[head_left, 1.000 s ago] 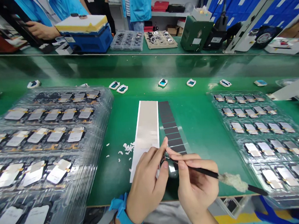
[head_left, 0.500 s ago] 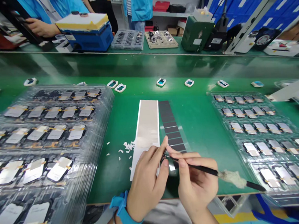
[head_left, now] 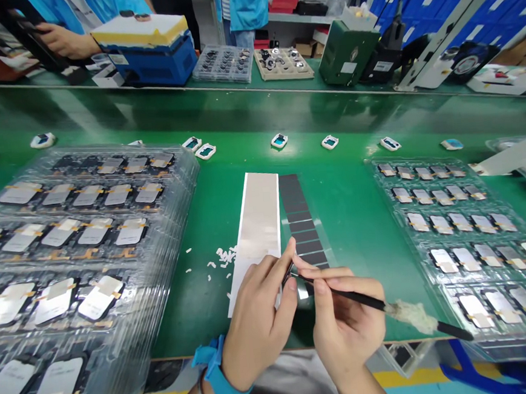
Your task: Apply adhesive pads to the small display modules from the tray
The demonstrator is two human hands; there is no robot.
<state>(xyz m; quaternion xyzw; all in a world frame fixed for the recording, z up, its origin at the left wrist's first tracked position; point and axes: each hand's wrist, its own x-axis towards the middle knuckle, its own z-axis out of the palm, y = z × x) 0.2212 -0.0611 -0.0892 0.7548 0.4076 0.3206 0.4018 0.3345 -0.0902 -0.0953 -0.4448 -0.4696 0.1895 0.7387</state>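
My left hand (head_left: 263, 309), with a blue wrist strap, is closed, pinching a small dark, glossy flat part (head_left: 302, 291) between thumb and fingers. My right hand (head_left: 348, 311) grips a slim black tool (head_left: 357, 299) like a pen; whitish wrapping (head_left: 411, 314) covers its rear section. The tool's tip meets the part by my left fingertips, where fingers hide most of it. Under my left hand lies a long sheet with a beige face and white edges (head_left: 260, 221). Beside it is a clear strip of black rectangular pieces (head_left: 296, 197).
Stacked clear trays of screen modules (head_left: 174, 228) stand at left, another such tray (head_left: 430, 244) at right. White scraps (head_left: 224, 256) lie left of the sheet. White watch-like cases (head_left: 279, 141) line the far green surface. Beyond it a co-worker's hand (head_left: 66, 41) is near a blue box (head_left: 156, 62).
Both hands keep nearly the same grip and place. The tool's rear end has shifted slightly right and down. The view has shifted a little.
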